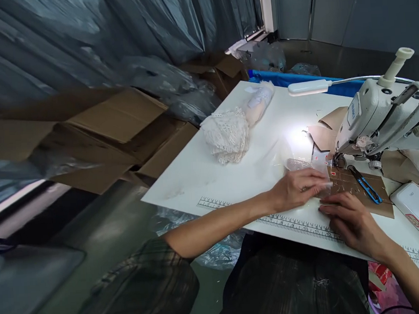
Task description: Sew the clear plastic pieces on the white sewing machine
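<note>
A strip of sheer whitish fabric (300,164) lies on the table just in front of the sewing machine's needle area. My left hand (298,188) lies over it, fingers pointing right, with thumb and fingertips closed on the fabric; the tips are slightly blurred. Close by on the near side, my right hand (351,219) has its fingers bent and drawn together at the fabric's near edge. Just what its fingertips pinch is partly hidden. The white sewing machine (361,114) stands beyond both hands. Blue-handled thread snips (365,185) rest on a brown board (381,203) right of the fabric.
A pile of white lace (227,136) and a wrapped roll (260,101) sit on the white table (182,177) at left. A lamp (310,88) shines on the tabletop. A white case (417,210) lies at right. Cardboard boxes (118,115) stand beyond the left edge.
</note>
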Demonstrator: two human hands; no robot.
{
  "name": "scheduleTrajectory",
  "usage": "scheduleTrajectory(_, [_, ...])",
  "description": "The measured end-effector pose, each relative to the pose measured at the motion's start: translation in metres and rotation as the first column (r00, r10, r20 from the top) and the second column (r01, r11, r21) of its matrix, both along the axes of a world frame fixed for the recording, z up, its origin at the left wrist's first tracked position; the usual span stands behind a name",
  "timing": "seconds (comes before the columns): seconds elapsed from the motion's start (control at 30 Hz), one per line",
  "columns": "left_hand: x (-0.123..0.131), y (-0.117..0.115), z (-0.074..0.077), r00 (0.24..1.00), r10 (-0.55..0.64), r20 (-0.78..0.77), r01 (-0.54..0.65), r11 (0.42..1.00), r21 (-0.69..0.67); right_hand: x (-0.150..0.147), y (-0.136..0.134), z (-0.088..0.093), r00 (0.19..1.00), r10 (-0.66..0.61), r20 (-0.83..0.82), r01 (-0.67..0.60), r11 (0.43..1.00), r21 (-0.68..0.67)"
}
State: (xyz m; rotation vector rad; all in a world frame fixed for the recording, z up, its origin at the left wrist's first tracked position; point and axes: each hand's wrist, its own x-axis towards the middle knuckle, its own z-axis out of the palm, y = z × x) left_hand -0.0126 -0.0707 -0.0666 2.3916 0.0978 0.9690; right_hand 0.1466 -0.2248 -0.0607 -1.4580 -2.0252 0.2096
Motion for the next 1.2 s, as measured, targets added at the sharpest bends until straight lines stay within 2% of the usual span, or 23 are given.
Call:
scheduleTrajectory(0.1, [-0.005, -0.004, -0.002, 0.983, -0.131, -0.132, 0.163, 0.949, 0.270, 0.015, 0.010, 0.005, 0.996, -0.047, -0.081, 0.053, 0.996, 0.072])
scheduleTrajectory(0.17, [-0.009, -0.001, 0.002, 0.969, -0.160, -0.191, 0.220, 0.909, 0.353, 0.021, 0.020, 0.005, 0.994, -0.079, -0.072, 0.087, 0.990, 0.115])
scheduleTrajectory(0.2, [-0.013, 0.003, 0.004, 0.969, -0.150, -0.198, 0.215, 0.908, 0.361, 0.022, 0.024, 0.003, 0.995, -0.085, -0.051, 0.090, 0.989, 0.120])
scheduleTrajectory(0.27, [-0.022, 0.020, 0.011, 0.979, -0.060, -0.193, 0.126, 0.928, 0.351, 0.022, 0.031, -0.002, 0.997, -0.079, 0.009, 0.078, 0.992, 0.101])
scheduleTrajectory(0.37, [-0.042, 0.054, 0.016, 0.939, 0.225, -0.261, -0.124, 0.928, 0.351, 0.018, 0.033, -0.011, 0.993, -0.079, 0.088, 0.072, 0.994, 0.077])
scheduleTrajectory(0.4, [-0.050, 0.064, 0.015, 0.902, 0.288, -0.321, -0.159, 0.914, 0.373, 0.018, 0.033, -0.014, 0.991, -0.085, 0.101, 0.077, 0.994, 0.084])
scheduleTrajectory(0.5, [-0.073, 0.082, 0.012, 0.822, 0.363, -0.440, -0.172, 0.893, 0.417, 0.018, 0.029, -0.020, 0.990, -0.102, 0.100, 0.088, 0.987, 0.132])
scheduleTrajectory(0.57, [-0.085, 0.082, 0.011, 0.827, 0.372, -0.421, -0.189, 0.890, 0.415, 0.020, 0.027, -0.024, 0.990, -0.106, 0.095, 0.090, 0.983, 0.161])
scheduleTrajectory(0.67, [-0.094, 0.076, 0.014, 0.890, 0.358, -0.280, -0.237, 0.891, 0.387, 0.023, 0.027, -0.029, 0.990, -0.109, 0.093, 0.090, 0.979, 0.181])
scheduleTrajectory(0.73, [-0.097, 0.071, 0.016, 0.901, 0.401, -0.167, -0.329, 0.881, 0.339, 0.024, 0.027, -0.031, 0.990, -0.109, 0.091, 0.090, 0.977, 0.192])
scheduleTrajectory(0.8, [-0.100, 0.067, 0.015, 0.880, 0.465, -0.096, -0.428, 0.864, 0.264, 0.024, 0.028, -0.033, 0.989, -0.111, 0.094, 0.089, 0.974, 0.208])
scheduleTrajectory(0.93, [-0.103, 0.057, 0.002, 0.855, 0.498, -0.148, -0.470, 0.862, 0.190, 0.025, 0.028, -0.034, 0.988, -0.111, 0.110, 0.084, 0.971, 0.224])
scheduleTrajectory(1.0, [-0.102, 0.049, -0.002, 0.777, 0.588, -0.223, -0.543, 0.807, 0.235, 0.025, 0.028, -0.033, 0.987, -0.110, 0.117, 0.081, 0.971, 0.226])
scheduleTrajectory(1.03, [-0.101, 0.044, -0.002, 0.700, 0.664, -0.263, -0.608, 0.747, 0.269, 0.025, 0.029, -0.033, 0.987, -0.108, 0.121, 0.079, 0.970, 0.229])
scheduleTrajectory(1.13, [-0.098, 0.031, 0.007, 0.376, 0.840, -0.392, -0.786, 0.513, 0.344, 0.026, 0.029, -0.032, 0.985, -0.099, 0.142, 0.062, 0.967, 0.246])
scheduleTrajectory(1.17, [-0.098, 0.027, 0.011, 0.299, 0.847, -0.440, -0.817, 0.465, 0.341, 0.026, 0.029, -0.031, 0.984, -0.093, 0.154, 0.051, 0.966, 0.253])
scheduleTrajectory(1.2, [-0.098, 0.024, 0.016, 0.262, 0.833, -0.487, -0.836, 0.448, 0.317, 0.026, 0.029, -0.029, 0.982, -0.088, 0.166, 0.043, 0.965, 0.259])
